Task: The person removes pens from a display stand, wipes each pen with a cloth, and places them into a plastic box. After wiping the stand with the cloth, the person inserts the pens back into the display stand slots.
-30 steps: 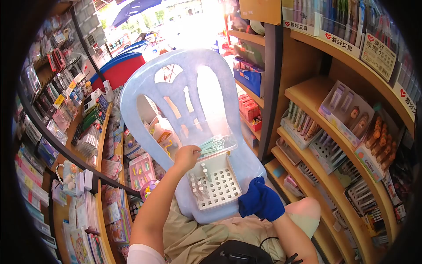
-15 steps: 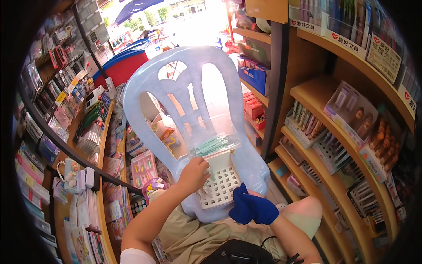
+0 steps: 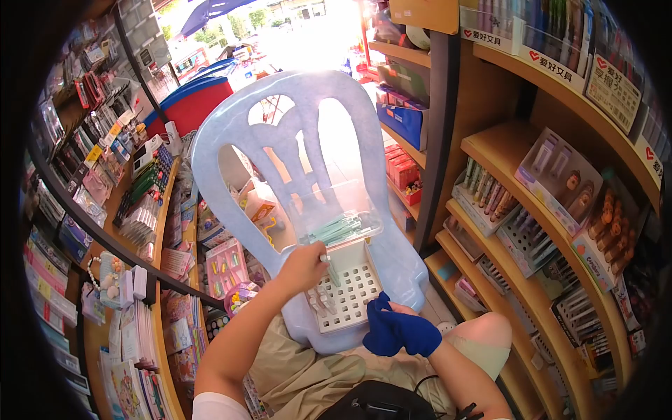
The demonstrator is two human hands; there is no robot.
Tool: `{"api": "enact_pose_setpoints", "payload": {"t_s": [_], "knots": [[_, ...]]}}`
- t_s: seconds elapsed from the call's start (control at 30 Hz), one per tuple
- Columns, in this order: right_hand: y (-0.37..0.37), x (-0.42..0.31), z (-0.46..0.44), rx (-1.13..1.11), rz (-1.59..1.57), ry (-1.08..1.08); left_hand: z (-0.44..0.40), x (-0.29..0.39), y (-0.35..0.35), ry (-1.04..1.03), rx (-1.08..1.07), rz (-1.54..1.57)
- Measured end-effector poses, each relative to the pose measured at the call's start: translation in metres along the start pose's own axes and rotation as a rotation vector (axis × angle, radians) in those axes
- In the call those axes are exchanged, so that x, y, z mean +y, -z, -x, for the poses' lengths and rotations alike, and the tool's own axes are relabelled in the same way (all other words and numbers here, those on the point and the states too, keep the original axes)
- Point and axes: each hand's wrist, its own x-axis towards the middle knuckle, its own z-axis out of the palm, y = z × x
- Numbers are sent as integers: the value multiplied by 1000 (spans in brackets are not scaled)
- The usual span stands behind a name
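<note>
A white tray with square holes (image 3: pixel 348 323) rests on the seat of a pale blue plastic chair (image 3: pixel 210 133). Over its left side, my left hand (image 3: pixel 304 268) pinches a slim pale green pen (image 3: pixel 333 274). A few clear-looking pens (image 3: pixel 322 301) lie along the tray's left wall. Behind the tray, a clear plastic box (image 3: pixel 371 222) holds several mint-green pens (image 3: pixel 337 228). My right hand (image 3: pixel 404 309) is closed on a bunched blue cloth (image 3: pixel 395 332) at the tray's front right corner; the cloth hides most of its fingers.
Wooden shelves (image 3: pixel 514 182) with boxed pens and stationery curve along the right. On the left stand racks of notebooks (image 3: pixel 136 378) and packaged goods. A pink box (image 3: pixel 227 267) sits left of the chair. Bright daylight enters behind the chair back.
My left hand has shifted slightly up and left, and more of the pale green pen shows below its fingers. The right hand and blue cloth have hardly moved.
</note>
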Motion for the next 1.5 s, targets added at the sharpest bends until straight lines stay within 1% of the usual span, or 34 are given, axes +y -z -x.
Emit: {"api": "enact_pose_setpoints", "payload": {"t_s": [0.1, 0.13, 0.23, 0.33, 0.4, 0.47, 0.5, 0.53, 0.57, 0.63, 0.67, 0.7, 0.77, 0.8, 0.87, 0.9, 0.93, 1.0, 1.03, 1.1, 1.17, 1.23, 1.37, 1.47, 1.5], "knots": [[7, 2, -1, -28, -65, 10, -2, -6, 11, 34, 109, 295], [7, 3, 0, -37, -96, 14, -4, -12, 13, 54, 68, 348], [-6, -7, 6, -65, -493, 25, 4, 7, 14, 46, 13, 738], [-8, -13, 4, -166, -570, -4, 17, 28, -10, 73, -134, 828], [-6, -16, 5, -231, -622, -20, 21, 40, -39, 54, -183, 880], [-3, -14, 7, -152, -502, 4, 26, 55, -66, 67, -222, 840], [1, -9, 10, -41, -355, 35, 27, 64, -76, 100, -217, 809], [5, -4, 12, 69, -210, 65, 28, 69, -91, 109, -183, 843], [9, -1, 12, 88, -207, 99, 29, 72, -105, 118, -150, 878], [21, 9, 10, 128, -201, 166, 33, 82, -121, 42, -98, 805], [42, 22, 5, 96, -303, 132, 34, 85, -127, 5, -70, 770], [39, 14, 10, 85, -322, 116, 37, 88, -130, -177, -40, 690], [25, -4, 21, 60, -369, 88, 43, 94, -138, -201, 19, 608], [24, 1, 18, 56, -401, 175, 46, 98, -138, -198, 33, 558], [24, 2, 21, 132, -337, 200, 53, 111, -136, -192, 65, 464], [21, -2, 22, 166, -304, 210, 55, 116, -136, -220, 78, 432], [22, -3, 21, 196, -334, 209, 58, 121, -135, -246, 93, 398], [19, -8, 22, 311, -247, 229, 64, 124, -136, -298, 88, 311], [16, -12, 23, 369, -203, 237, 68, 126, -137, -291, 88, 285], [3, -18, 27, 460, 27, 382, 74, 130, -137, -277, 87, 237], [20, -11, 17, 390, -129, 349, 83, 136, -134, -211, 134, 266], [27, -13, 17, 405, -125, 386, 92, 142, -133, -105, 171, 349], [18, -22, 22, 507, -197, 392, 103, 138, -135, 132, -148, 417], [25, -19, 19, 478, -241, 384, 113, 121, -177, 121, -165, 624], [25, -19, 19, 482, -250, 373, 111, 124, -174, 227, -232, 788]]}}
